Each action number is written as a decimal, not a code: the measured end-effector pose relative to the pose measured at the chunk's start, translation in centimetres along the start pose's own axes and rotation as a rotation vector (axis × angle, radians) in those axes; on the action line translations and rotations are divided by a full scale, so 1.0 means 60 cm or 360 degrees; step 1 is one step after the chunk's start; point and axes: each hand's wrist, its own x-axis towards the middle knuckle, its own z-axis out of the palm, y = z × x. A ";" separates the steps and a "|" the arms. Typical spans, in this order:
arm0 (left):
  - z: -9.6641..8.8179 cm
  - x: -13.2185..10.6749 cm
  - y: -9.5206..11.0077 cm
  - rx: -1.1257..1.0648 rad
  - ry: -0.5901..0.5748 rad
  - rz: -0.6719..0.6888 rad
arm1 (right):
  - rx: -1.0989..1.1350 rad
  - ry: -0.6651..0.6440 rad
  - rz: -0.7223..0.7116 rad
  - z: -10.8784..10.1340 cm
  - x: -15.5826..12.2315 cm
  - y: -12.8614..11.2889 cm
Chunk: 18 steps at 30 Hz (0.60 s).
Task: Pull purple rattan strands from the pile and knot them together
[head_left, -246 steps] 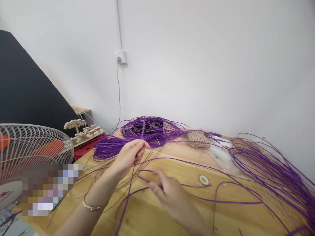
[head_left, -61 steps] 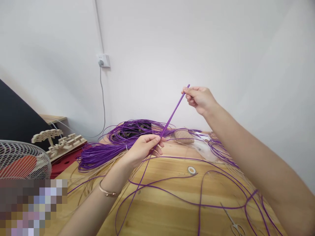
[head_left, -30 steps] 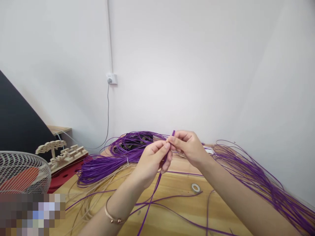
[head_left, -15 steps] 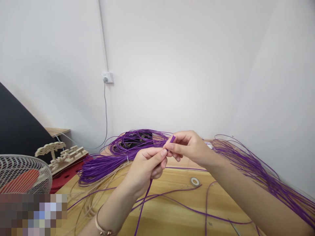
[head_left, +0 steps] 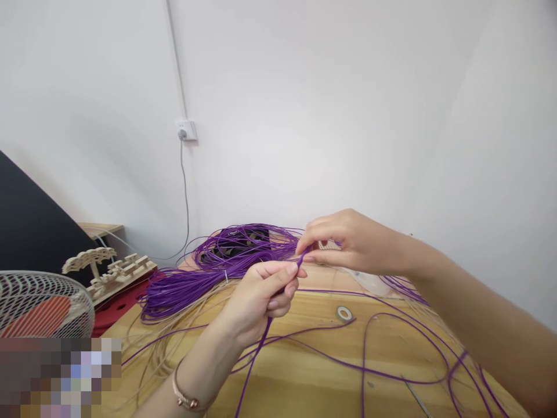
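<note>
Thumb and fingers of my left hand [head_left: 267, 296] pinch several purple cords [head_left: 256, 351], which hang down below the palm towards the front edge of the view. A short twisted length of the cords sticks up past the left thumb. My right hand [head_left: 343, 241] is closed on that upper part, thumb below and index finger above. Whether it is a knot or just a twist, I cannot tell. Behind the hands lies a big tied bundle of purple cord [head_left: 187, 293].
A tape roll [head_left: 344, 314] and loose purple cords lie on the wooden table [head_left: 304, 380]. Thin metal tool [head_left: 415, 397] at front right. Beige cords [head_left: 161, 354] run under the bundle. To the left stand a fan [head_left: 47, 302] and a wooden model [head_left: 104, 273]. A socket [head_left: 187, 130] is on the wall.
My right hand has risen slightly and turned, its wrist farther right, still at the cords. My left hand stays nearly in place. Cords under the right arm have shifted.
</note>
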 end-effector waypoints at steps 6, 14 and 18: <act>0.000 0.003 0.000 0.0033 -0.0020 -0.0007 | -0.0425 -0.0106 -0.0067 -0.002 0.003 -0.012; -0.013 0.008 -0.003 0.0245 -0.0015 0.0025 | -0.1387 -0.0355 -0.0162 0.046 0.009 -0.046; -0.013 0.019 0.020 0.0622 -0.0059 0.0087 | -0.1261 -0.0653 -0.0005 0.023 0.026 -0.028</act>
